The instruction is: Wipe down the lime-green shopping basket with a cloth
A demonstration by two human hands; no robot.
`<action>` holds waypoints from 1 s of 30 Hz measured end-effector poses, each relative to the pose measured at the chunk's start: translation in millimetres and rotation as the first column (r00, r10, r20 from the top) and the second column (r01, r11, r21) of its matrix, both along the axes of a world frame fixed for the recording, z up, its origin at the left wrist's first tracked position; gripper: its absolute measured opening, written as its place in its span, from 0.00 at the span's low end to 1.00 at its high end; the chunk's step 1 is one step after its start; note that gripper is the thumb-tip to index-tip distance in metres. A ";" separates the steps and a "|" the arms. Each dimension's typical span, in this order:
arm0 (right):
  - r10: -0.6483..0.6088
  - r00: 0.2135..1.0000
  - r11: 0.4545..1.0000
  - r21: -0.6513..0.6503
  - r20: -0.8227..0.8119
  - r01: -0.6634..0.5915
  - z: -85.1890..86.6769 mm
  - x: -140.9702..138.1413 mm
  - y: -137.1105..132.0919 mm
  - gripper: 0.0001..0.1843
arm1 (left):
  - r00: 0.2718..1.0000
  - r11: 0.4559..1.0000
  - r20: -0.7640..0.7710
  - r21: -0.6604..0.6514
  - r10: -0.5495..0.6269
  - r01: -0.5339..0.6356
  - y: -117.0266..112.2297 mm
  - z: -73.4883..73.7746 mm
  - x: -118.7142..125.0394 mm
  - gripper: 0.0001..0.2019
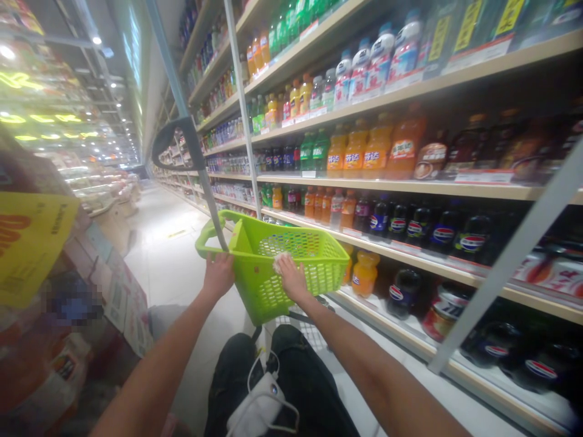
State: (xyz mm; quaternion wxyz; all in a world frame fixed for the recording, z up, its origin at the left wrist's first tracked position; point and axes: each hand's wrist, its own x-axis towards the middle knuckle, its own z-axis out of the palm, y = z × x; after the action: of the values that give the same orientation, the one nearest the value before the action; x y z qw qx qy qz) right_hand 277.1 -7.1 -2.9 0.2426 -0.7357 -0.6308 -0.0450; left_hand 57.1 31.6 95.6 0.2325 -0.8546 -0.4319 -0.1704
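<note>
The green basket [268,297] occupies the centre of the frame, tilted, its grey pull handle [198,149] rising toward the upper left. The person's left hand [218,273] grasps the basket's near rim at its left end, beside the handle's shaft. The right hand [292,276], at frame centre, is closed over a crumpled whitish wipe [280,261] and bears on the same rim; how firmly cannot be determined. A white device [257,405] with a cable lies over dark trousers [305,376], lower centre. Shelves [392,188] stocked with bottled drinks fill the right side. A yellow sign [34,243] stands at left.
</note>
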 end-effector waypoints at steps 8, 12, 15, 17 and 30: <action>-0.078 0.997 0.997 0.018 -0.028 0.079 -8.3 -2.3 7.3 0.30 | 0.969 0.956 -0.126 -0.178 0.212 -0.232 24.6 17.3 -29.5 0.34; -0.066 0.998 0.998 0.013 -0.018 0.066 -10.9 -8.9 10.6 0.32 | 0.968 0.957 -0.126 -0.167 0.217 -0.236 20.0 14.7 -33.6 0.34; -0.040 0.999 0.999 0.012 0.012 0.040 -11.5 -12.5 10.8 0.33 | 0.967 0.958 -0.102 -0.150 0.232 -0.246 14.9 11.1 -40.4 0.34; -0.015 0.999 1.000 0.004 0.036 0.015 -11.0 -14.6 11.6 0.34 | 0.965 0.956 -0.088 -0.140 0.245 -0.256 11.3 9.5 -44.7 0.34; 0.078 0.992 0.997 0.037 -0.101 -0.074 22.6 -57.3 39.4 0.31 | 0.966 0.956 -0.051 -0.141 0.253 -0.257 -24.0 9.2 -29.6 0.32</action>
State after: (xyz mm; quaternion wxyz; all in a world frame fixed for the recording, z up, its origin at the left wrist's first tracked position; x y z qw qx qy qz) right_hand 219.8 32.3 19.7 0.2883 -0.7084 -0.6442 -0.0085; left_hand 27.5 7.5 104.9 0.1963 -0.8092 -0.5459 -0.0930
